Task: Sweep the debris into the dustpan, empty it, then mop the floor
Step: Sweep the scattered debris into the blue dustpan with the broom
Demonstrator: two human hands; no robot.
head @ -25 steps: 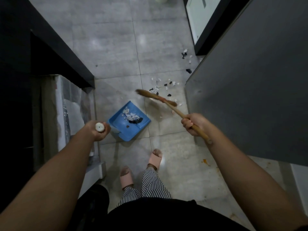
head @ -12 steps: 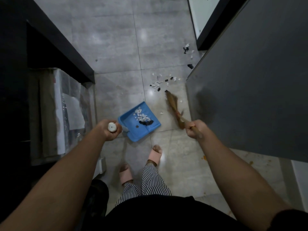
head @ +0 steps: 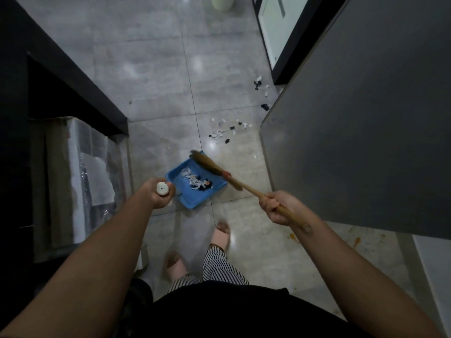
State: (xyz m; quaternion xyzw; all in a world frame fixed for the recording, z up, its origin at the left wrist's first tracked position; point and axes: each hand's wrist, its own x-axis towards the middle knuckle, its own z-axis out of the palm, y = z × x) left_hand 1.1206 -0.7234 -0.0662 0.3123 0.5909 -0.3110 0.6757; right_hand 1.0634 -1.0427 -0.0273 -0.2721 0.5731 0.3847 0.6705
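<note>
A blue dustpan [head: 188, 200] rests on the grey tiled floor, holding white and black scraps [head: 197, 183]. My left hand [head: 158, 195] is shut on the white top end of the dustpan's upright handle [head: 162, 188]. My right hand [head: 278, 207] grips the wooden handle of a straw broom [head: 208, 163], whose bristles lie across the pan's far right edge. More white and black debris [head: 227, 132] is scattered on the floor just beyond the pan, and a further cluster [head: 262, 87] lies farther off by the dark wall corner.
A large dark grey panel [head: 366, 118] stands close on the right. On the left are a black counter [head: 73, 76] and plastic-wrapped items [head: 80, 172]. My feet in pink slippers [head: 219, 236] stand behind the pan. Orange stains [head: 357, 241] mark the floor at right. A pale bin [head: 222, 2] stands far ahead.
The broom swung left from the floor beside the dark panel onto the dustpan's far right edge. The dustpan shifted toward the debris. The scrap pile in the pan looks larger.
</note>
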